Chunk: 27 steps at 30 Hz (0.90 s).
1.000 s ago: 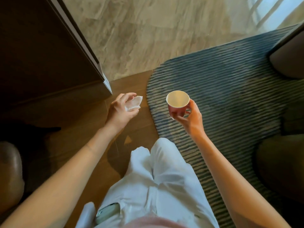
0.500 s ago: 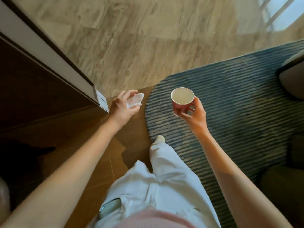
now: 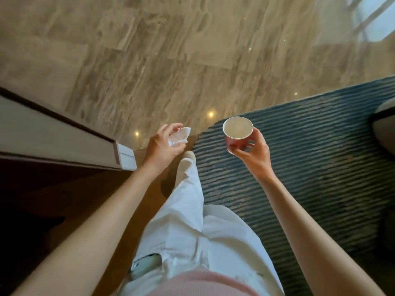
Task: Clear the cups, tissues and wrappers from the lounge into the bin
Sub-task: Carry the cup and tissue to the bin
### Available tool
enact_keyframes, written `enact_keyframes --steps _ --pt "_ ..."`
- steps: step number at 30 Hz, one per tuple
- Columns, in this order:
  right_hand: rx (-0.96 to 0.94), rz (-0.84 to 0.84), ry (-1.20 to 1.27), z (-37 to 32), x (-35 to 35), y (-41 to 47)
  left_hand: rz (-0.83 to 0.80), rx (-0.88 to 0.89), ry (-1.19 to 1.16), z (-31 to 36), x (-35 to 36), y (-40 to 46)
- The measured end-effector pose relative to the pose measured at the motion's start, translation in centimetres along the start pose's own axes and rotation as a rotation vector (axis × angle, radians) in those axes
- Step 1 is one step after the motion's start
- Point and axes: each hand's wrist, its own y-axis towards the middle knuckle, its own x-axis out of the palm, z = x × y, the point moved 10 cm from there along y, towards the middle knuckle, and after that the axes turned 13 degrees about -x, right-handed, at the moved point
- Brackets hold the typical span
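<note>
My left hand (image 3: 163,144) holds a crumpled white tissue (image 3: 180,136) between curled fingers and thumb, above the wooden floor strip. My right hand (image 3: 251,152) grips a small red paper cup (image 3: 237,133) from below and behind; the cup stands upright, its pale inside visible and looking empty. Both hands are held out in front of my body at about the same height, the cup above the rug's edge. No bin is in view.
A blue striped rug (image 3: 310,150) covers the floor on the right. Polished stone floor (image 3: 171,50) stretches ahead. A dark wooden unit with a pale edge (image 3: 64,142) runs along the left. A piece of furniture (image 3: 384,122) stands at the right edge.
I have walked forward: the stone floor fills more of the view and the wooden unit's corner has come nearer. Both hands keep their hold on the tissue and cup.
</note>
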Motion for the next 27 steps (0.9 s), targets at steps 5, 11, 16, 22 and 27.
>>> enact_keyframes --steps 5,11,16,22,27 --pt "-0.001 0.014 -0.024 -0.8 1.3 10.2 -0.003 0.026 0.016 3.2 -1.3 10.3" --pt "0.024 0.081 -0.013 -1.7 1.4 20.0 -0.064 0.057 0.028 8.0 -2.2 20.7" --pt "0.066 0.120 0.003 -0.9 0.6 26.6 -0.121 0.067 0.033 11.8 -0.9 28.0" --pt "0.092 0.160 0.021 2.1 -1.7 37.4 -0.151 0.123 0.071 18.0 2.1 39.0" --pt "0.114 0.220 0.048 4.7 -5.6 48.2 -0.180 0.158 0.088 25.9 5.2 49.4"
